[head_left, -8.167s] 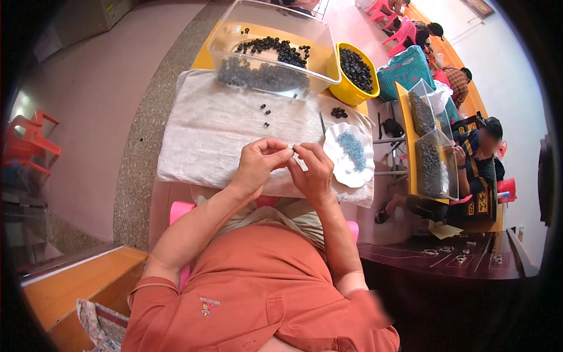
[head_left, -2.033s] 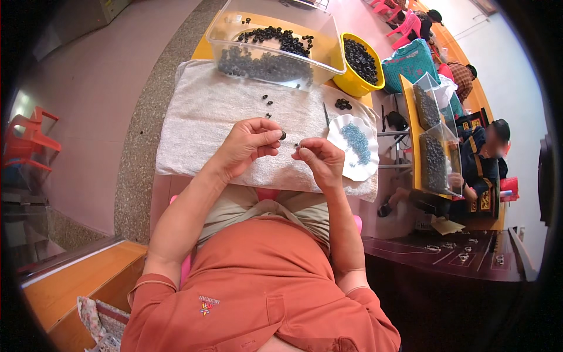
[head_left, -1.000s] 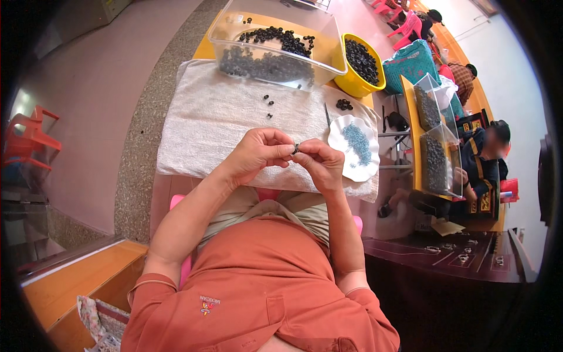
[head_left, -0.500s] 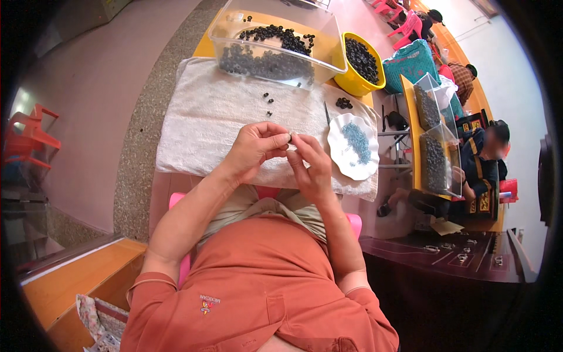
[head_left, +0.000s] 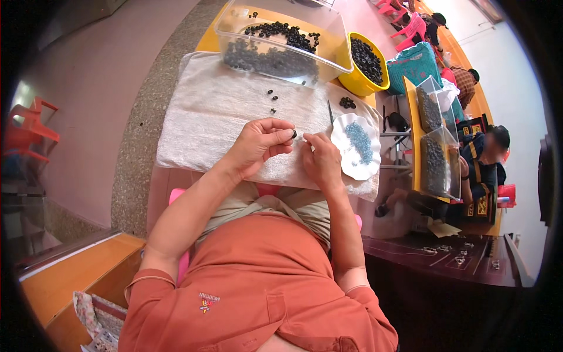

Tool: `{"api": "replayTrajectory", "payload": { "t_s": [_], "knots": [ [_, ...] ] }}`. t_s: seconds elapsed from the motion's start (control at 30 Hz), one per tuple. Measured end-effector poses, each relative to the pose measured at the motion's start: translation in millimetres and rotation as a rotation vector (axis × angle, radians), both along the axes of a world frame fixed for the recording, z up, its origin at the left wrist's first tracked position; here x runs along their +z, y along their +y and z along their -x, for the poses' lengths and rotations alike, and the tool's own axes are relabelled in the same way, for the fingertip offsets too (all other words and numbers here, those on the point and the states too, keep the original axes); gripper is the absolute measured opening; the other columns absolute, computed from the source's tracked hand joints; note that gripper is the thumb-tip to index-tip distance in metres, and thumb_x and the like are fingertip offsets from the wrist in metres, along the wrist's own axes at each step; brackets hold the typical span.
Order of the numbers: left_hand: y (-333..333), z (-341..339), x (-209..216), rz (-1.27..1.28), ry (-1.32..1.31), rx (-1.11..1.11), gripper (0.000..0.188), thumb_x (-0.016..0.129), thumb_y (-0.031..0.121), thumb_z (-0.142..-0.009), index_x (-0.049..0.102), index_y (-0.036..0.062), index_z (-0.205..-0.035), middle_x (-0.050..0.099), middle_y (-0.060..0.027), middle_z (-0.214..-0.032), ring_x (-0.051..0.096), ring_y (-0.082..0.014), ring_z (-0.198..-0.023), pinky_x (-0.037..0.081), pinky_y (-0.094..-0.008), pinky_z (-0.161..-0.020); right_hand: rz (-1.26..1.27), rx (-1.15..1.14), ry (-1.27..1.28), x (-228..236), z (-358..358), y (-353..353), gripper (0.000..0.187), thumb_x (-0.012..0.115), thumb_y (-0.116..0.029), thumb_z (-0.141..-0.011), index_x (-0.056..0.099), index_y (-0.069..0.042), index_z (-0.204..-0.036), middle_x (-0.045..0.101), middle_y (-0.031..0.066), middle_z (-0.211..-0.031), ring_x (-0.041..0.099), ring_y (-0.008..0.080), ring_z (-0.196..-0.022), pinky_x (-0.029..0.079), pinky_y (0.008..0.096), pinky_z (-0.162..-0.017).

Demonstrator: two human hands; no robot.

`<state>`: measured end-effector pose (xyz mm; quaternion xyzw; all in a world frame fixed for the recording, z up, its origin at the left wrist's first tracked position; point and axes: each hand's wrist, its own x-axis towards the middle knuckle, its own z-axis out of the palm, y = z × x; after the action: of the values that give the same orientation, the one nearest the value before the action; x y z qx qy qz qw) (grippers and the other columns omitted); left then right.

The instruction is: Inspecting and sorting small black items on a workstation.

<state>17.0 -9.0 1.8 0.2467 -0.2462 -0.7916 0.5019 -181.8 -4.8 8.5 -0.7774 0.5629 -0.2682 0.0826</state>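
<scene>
Fingers of the left hand [head_left: 255,144] pinch a black bead [head_left: 294,134] above the cloth [head_left: 205,111], toward its near edge. The right hand [head_left: 323,161], at the bead moments ago, now stands apart, leaving it to the left alone; those fingers curl inward, whether around anything I cannot tell.

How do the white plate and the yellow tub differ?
The white plate is shallow with a wavy rim; the yellow tub is deep with a smooth rim. The plate carries tiny blue pieces, the tub larger black beads. The plate lies beside the right hand; the tub stands farther away, beside the clear bin. Both hold many pieces.
</scene>
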Motion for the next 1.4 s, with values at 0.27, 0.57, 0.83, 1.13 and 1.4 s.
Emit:
{"api": "replayTrajectory", "payload": {
  "t_s": [0.27,0.57,0.83,1.13,1.4],
  "knots": [
    [-2,0,-4,0.017,-0.008,0.01,0.017,0.066,0.007,-0.092,0.065,-0.001,-0.107,0.068,-0.0067,-0.091,0.066,-0.0133,-0.079,0.059,-0.027,-0.073,0.028,0.103,0.148,-4,0,-7,0.011,0.063,-0.011,-0.087,0.068,-0.005,-0.095,0.066,0.0097,-0.093,0.065,0.0326,-0.08,0.052,0.039,-0.068],
    [-1,1,-2,-0.004,-0.07,0.022,0.017,0.067,0.008,-0.091,0.065,-0.0002,-0.106,0.067,-0.0053,-0.089,0.065,-0.0125,-0.077,0.058,-0.0259,-0.072,-0.148,0.116,-0.457,-9,8,-4,0.01,0.067,-0.003,-0.087,0.068,-0.002,-0.097,0.069,0.0088,-0.082,0.068,0.0162,-0.073,0.055,0.0293,-0.066],
    [1,4,-3,-0.001,-0.105,0.006,0.018,0.067,0.009,-0.091,0.065,0.0004,-0.106,0.067,-0.0049,-0.09,0.065,-0.0125,-0.078,0.058,-0.0258,-0.072,-0.481,0.118,-1.098,-8,13,-6,0.015,0.062,-0.006,-0.095,0.066,0.005,-0.104,0.067,0.0081,-0.088,0.066,0.0143,-0.075,0.061,0.0309,-0.072],
    [2,5,-2,-0.017,-0.121,0.017,0.017,0.069,0.008,-0.089,0.066,-0.0001,-0.104,0.067,-0.0053,-0.091,0.064,-0.0113,-0.08,0.058,-0.0255,-0.071,-0.589,0.123,-1.221,-13,11,-6,0.016,0.061,-0.003,-0.094,0.065,0.005,-0.108,0.067,0.0088,-0.092,0.067,0.0156,-0.079,0.062,0.0353,-0.078],
    [2,8,-6,0.012,-0.145,-0.003,0.014,0.069,0.009,-0.089,0.067,0.0024,-0.102,0.067,-0.0037,-0.09,0.065,-0.0113,-0.078,0.058,-0.0259,-0.07,-0.633,0.214,-1.311,-18,13,-7,0.015,0.059,-0.002,-0.095,0.064,0.004,-0.107,0.067,0.0075,-0.092,0.067,0.0161,-0.083,0.061,0.0373,-0.083]
  ]
}}
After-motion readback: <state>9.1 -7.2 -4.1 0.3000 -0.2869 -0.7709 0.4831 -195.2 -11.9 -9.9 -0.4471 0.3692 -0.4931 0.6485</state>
